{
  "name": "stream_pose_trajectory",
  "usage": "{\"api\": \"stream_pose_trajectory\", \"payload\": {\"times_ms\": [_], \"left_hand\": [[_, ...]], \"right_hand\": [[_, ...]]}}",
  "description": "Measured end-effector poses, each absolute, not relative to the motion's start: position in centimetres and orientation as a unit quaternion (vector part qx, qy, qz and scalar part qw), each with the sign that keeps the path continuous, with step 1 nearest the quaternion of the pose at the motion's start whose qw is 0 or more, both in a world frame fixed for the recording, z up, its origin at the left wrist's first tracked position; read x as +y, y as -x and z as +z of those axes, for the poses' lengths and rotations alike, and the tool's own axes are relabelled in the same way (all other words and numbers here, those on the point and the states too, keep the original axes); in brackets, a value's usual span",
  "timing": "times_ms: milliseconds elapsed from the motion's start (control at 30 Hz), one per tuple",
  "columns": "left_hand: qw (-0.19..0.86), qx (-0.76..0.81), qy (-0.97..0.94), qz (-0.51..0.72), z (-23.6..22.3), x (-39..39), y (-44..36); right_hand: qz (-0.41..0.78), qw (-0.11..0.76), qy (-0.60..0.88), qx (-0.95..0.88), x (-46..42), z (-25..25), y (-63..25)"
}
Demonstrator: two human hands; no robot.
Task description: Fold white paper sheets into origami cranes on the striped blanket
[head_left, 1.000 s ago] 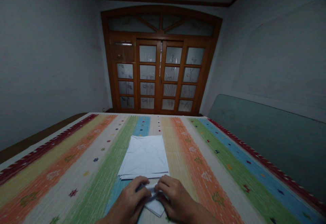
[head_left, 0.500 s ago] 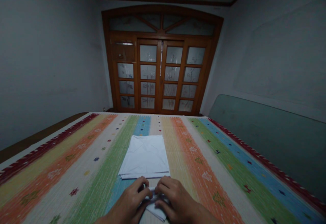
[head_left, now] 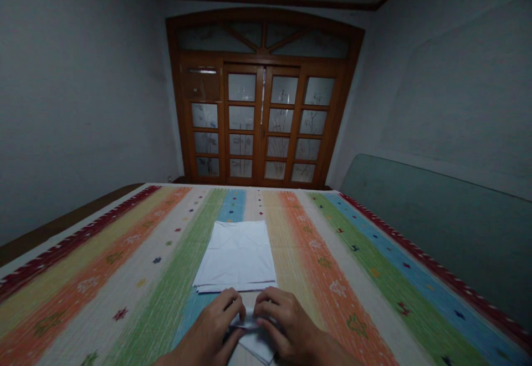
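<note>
Close to me, at the bottom of the head view, a folded sheet of white paper (head_left: 256,341) lies between my hands. My left hand (head_left: 219,321) pinches its left side, with thumb and fingers curled in. On the right side, my right hand (head_left: 286,321) grips the same paper with bent fingers. Parts of the paper are hidden under both hands, so its full shape does not show. Just beyond my fingertips rests a stack of white square sheets (head_left: 239,252), its near edges slightly uneven.
A striped, colourful cloth (head_left: 324,233) covers the surface beneath. To the right stands a pale green board (head_left: 436,216) by the wall. Wooden doors with glass panes (head_left: 262,122) close off the far end.
Fingers of both hands have shifted a little on the folded paper, and more of it shows between them. The stack has not moved.
</note>
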State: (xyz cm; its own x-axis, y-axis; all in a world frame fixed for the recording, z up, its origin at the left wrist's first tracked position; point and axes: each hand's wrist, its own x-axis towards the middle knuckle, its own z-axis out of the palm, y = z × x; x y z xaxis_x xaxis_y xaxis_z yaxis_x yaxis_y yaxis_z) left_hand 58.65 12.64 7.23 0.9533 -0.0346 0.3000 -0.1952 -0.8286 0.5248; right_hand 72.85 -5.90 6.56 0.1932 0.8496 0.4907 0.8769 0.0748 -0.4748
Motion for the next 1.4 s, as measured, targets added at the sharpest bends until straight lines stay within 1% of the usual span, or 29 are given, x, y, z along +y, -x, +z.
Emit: {"api": "stream_pose_trajectory", "payload": {"times_ms": [67,133,300,433,700,1000,1233,1400], "left_hand": [[0.271,-0.074,-0.949,0.143,7.2,12.7,-58.6],[0.254,-0.094,-0.950,0.155,7.1,12.7,-58.6],[0.213,-0.131,-0.951,0.184,7.1,12.7,-58.5],[0.186,-0.157,-0.950,0.197,7.3,12.7,-58.4],[0.182,-0.185,-0.946,0.192,7.4,12.7,-58.2],[0.219,-0.175,-0.942,0.182,8.0,12.4,-58.2],[0.275,-0.117,-0.935,0.189,7.8,12.6,-58.4],[0.277,-0.129,-0.932,0.197,7.8,12.9,-58.6]], "right_hand": [[0.006,0.395,0.700,-0.595,-5.6,7.4,-72.7],[0.035,0.401,0.737,-0.543,-5.2,8.2,-72.5],[0.154,0.373,0.792,-0.459,-4.4,10.2,-72.1],[0.202,0.343,0.803,-0.444,-4.9,10.7,-71.9],[0.145,0.298,0.831,-0.446,-6.7,9.7,-70.9],[0.106,0.241,0.852,-0.452,-5.6,9.5,-70.3],[0.069,0.261,0.862,-0.429,-5.6,9.3,-70.3],[0.112,0.288,0.847,-0.433,-6.4,10.3,-70.5]]}}
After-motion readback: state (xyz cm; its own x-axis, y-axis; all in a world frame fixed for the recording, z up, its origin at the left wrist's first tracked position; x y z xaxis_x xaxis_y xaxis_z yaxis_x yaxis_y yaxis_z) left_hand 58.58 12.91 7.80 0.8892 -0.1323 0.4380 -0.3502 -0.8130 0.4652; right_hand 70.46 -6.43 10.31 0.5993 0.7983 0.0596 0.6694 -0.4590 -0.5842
